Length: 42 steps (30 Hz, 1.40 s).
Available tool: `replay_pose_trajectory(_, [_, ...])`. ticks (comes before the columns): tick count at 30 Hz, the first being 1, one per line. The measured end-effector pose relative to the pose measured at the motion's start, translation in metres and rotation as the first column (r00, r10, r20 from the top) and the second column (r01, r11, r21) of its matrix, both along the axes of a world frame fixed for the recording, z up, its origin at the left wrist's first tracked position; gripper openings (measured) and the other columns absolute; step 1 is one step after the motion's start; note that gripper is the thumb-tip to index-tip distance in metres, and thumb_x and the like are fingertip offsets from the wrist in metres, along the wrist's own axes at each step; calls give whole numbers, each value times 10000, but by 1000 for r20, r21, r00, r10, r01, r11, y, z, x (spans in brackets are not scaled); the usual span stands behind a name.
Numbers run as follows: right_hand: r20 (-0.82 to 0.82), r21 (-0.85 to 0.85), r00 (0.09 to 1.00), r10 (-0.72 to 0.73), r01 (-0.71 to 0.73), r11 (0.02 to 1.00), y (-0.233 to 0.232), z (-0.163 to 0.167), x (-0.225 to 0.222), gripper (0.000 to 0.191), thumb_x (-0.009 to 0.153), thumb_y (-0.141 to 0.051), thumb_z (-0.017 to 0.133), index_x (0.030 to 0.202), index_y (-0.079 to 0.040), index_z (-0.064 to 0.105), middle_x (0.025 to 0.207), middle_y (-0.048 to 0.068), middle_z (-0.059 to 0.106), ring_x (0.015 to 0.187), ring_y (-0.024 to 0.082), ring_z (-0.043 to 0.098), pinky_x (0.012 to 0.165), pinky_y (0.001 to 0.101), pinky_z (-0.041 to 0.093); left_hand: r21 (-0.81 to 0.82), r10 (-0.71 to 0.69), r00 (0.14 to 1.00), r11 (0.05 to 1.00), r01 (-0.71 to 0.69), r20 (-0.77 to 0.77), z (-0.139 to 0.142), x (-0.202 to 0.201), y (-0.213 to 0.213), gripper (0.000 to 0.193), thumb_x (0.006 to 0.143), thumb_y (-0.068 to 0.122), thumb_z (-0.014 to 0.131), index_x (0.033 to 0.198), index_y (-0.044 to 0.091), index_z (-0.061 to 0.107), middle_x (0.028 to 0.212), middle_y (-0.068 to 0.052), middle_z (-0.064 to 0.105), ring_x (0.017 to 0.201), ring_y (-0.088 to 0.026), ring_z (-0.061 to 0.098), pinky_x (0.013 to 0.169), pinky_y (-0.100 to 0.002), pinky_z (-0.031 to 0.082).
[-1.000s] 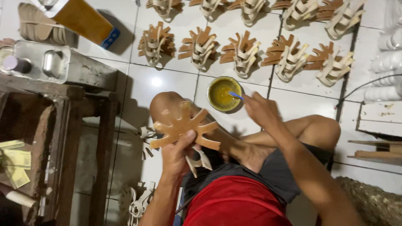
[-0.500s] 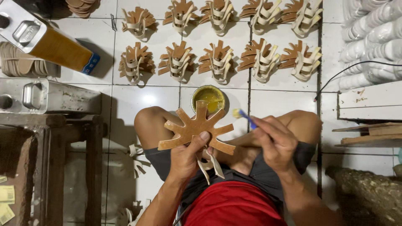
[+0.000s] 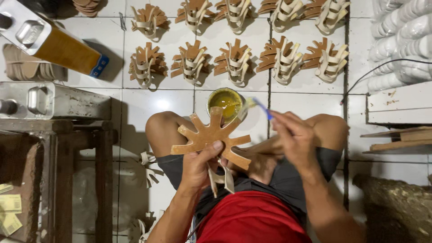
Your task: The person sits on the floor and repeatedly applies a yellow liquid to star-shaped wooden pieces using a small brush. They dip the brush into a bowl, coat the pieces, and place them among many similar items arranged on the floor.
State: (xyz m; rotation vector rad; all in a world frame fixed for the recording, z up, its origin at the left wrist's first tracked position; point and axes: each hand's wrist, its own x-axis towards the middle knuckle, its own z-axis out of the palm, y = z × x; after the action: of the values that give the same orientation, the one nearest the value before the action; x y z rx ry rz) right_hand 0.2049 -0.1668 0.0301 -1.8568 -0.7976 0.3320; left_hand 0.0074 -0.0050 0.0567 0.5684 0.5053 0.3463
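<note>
Centre: the star-shaped leather piece (image 3: pixel 210 137) sits in the left hand (image 3: pixel 198 164), above the person's lap, between the two knees.
Under it: strips (image 3: pixel 220 177) hang below the left hand.
Beyond the piece: the glue bowl (image 3: pixel 225 101) stands on the floor (image 3: pixel 171 101), just past the piece's upper arm.
Right of the bowl: the brush (image 3: pixel 258 105) in the right hand (image 3: pixel 294 137), its tip near the bowl's rim.
Far side: two rows of strapped leather bundles (image 3: pixel 234 60) lie on the floor, behind the bowl.
Left: a metal can (image 3: pixel 54 100) on a wooden table (image 3: pixel 54 135); another can (image 3: pixel 49 42) behind it.
Right: wooden boards (image 3: pixel 396 137), with stacked white rolls (image 3: pixel 400 40) behind them.
</note>
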Motion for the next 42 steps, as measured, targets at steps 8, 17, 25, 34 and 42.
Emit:
replay_pose_trajectory(8, [-89,246,996,5,17,969,-31,10,-9,247,1019,-10,571,1198,16,738,840,40,671,603,43,503,505,189,395,-36,124,992,991,-126,-35,4,6,-2,391,949,176,617,1324,71,588,994,-128,690,664,-211,661,573,-355,584])
replay_pose_trajectory(17, [13,99,998,65,-66,993,-12,34,-28,254,978,-8,627,1211,-1,729,795,38,653,655,85,579,526,219,428,179,143,989,973,-146,28,-10,6,-11,283,1056,209,577,1165,-52,589,884,-154,659,739,-228,665,651,-346,569])
replay_pose_trajectory(25, [119,53,991,61,-67,996,-20,5,-5,227,1030,-24,602,1229,5,708,879,68,697,673,79,624,506,205,475,56,101,995,993,-100,-8,-8,0,-10,328,1014,202,599,1236,-38,583,894,-149,671,729,-233,677,651,-354,583])
replay_pose_trajectory(34, [-32,175,998,-48,53,983,-42,17,-14,268,1014,-2,573,1220,-29,742,825,31,666,617,63,520,518,204,420,25,87,995,996,-86,-46,7,13,-5,285,1042,237,573,1118,-36,592,861,-141,686,678,-205,685,492,-310,551])
replay_pose_trajectory(42, [146,102,989,2,-17,995,-11,25,-33,234,991,-46,654,1198,27,734,813,58,664,649,111,566,552,249,421,35,115,992,993,-114,-44,24,32,-14,325,1076,313,502,1067,5,606,762,-139,663,528,-181,628,392,-275,499])
